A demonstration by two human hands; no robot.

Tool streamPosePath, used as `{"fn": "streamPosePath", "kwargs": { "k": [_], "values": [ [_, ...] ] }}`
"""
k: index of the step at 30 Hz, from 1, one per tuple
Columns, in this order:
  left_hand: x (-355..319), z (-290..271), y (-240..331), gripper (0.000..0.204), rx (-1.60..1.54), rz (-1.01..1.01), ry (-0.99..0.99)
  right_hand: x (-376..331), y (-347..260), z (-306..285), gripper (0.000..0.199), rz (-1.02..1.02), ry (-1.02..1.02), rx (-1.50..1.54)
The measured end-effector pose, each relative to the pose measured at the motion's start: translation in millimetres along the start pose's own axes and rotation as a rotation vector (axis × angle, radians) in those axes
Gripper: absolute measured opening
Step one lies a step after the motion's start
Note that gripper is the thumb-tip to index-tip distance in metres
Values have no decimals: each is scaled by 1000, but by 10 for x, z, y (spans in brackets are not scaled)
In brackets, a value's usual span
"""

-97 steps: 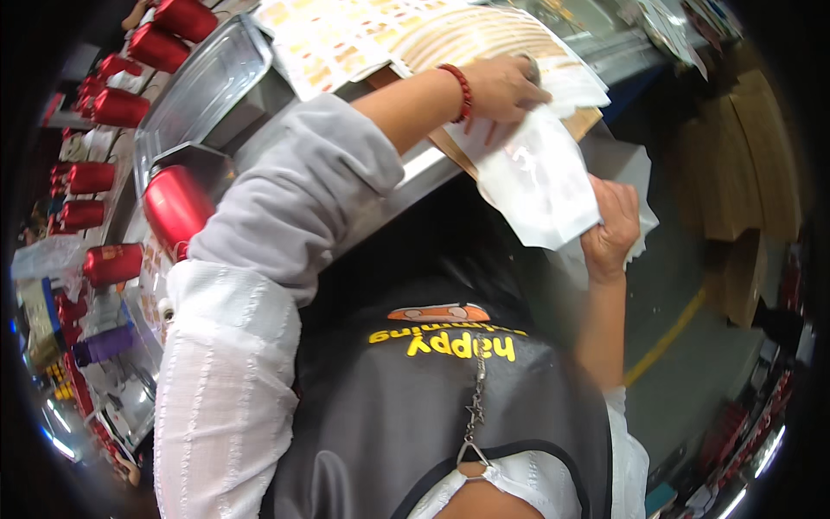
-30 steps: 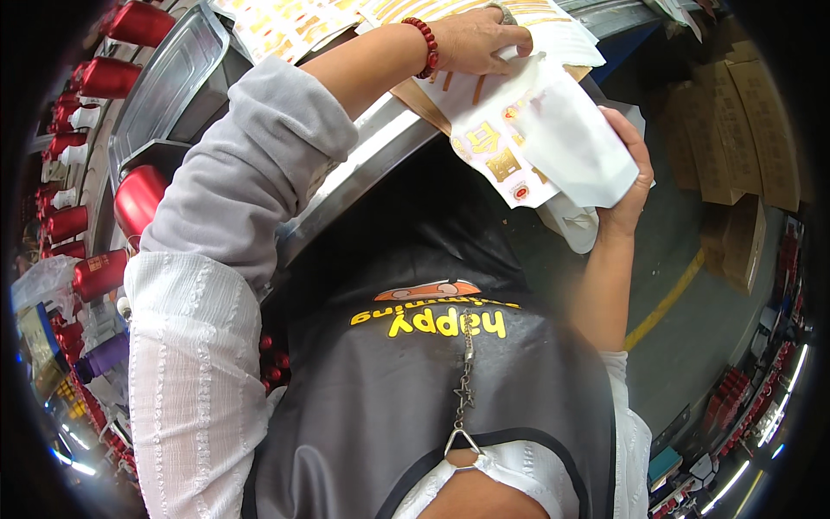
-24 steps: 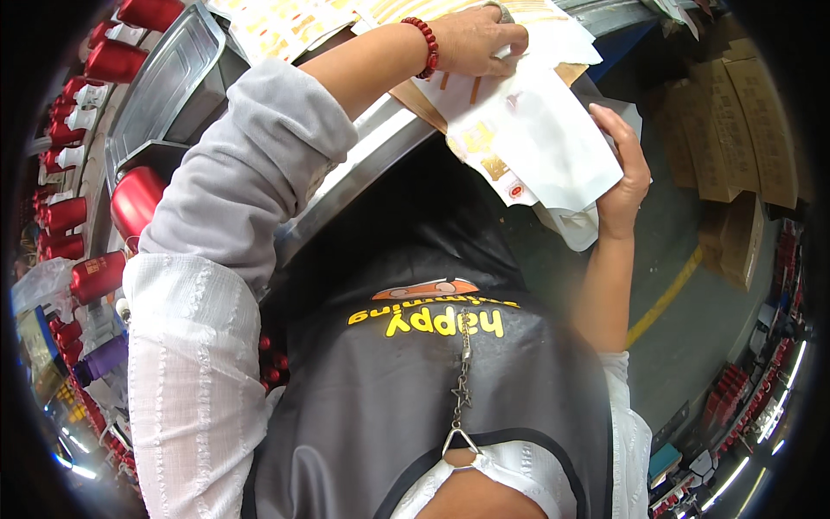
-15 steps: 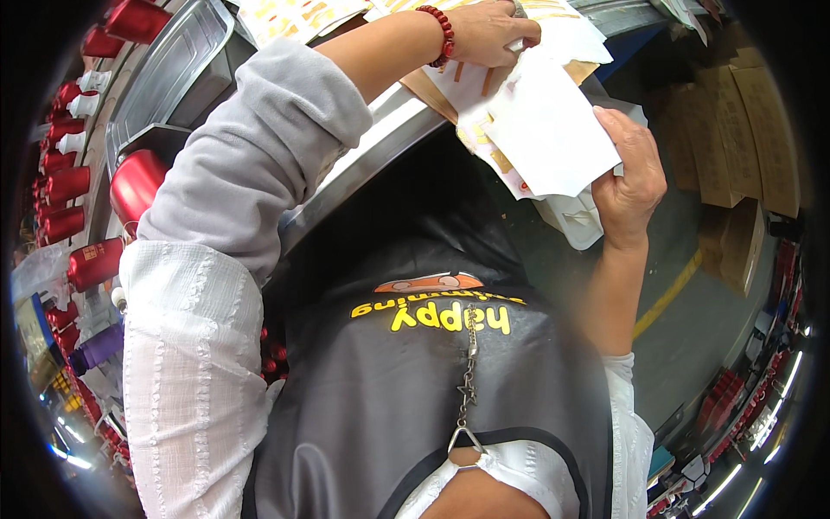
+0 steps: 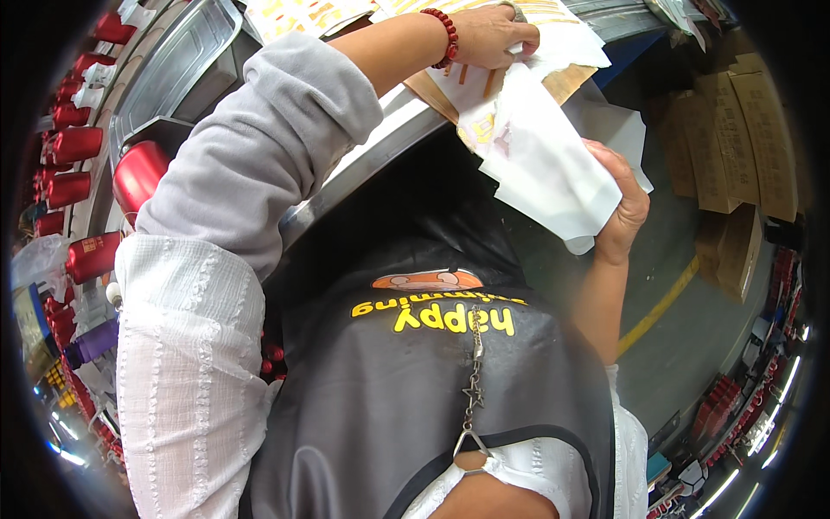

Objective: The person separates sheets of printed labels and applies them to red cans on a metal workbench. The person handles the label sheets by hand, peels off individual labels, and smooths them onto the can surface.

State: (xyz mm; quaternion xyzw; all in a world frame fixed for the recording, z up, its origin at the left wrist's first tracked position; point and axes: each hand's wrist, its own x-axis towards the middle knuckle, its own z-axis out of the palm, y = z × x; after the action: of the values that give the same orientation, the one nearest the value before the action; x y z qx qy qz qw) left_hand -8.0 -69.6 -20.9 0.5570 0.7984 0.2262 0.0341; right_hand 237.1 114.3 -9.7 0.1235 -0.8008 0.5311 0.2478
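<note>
My left hand, with a red bead bracelet at the wrist, pinches the top of a white sheet with orange print against a stack of printed sheets on the metal table edge. My right hand grips the lower right part of the same white sheet, which hangs off the table's edge between the two hands. A brown cardboard piece lies under the sheets.
Several red thread cones stand in rows at the left, beside a metal tray. Brown cardboard boxes are stacked at the right on a grey floor with a yellow line.
My right hand has slid down along the white sheet, pulling it lower off the table's edge. My left hand stays at the sheet's top.
</note>
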Motion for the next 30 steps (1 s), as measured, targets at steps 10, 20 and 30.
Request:
{"fn": "streamPosePath", "kwargs": {
  "k": [10,20,30],
  "values": [
    [373,159,-366,15,8,68,54,296,201,-84,32,-226,-124,-287],
    [368,101,-339,21,-43,36,40,236,511,-197,28,297,307,313],
    [405,122,-261,20,19,-71,38,645,1108,-702,42,523,214,759]
  ]
}}
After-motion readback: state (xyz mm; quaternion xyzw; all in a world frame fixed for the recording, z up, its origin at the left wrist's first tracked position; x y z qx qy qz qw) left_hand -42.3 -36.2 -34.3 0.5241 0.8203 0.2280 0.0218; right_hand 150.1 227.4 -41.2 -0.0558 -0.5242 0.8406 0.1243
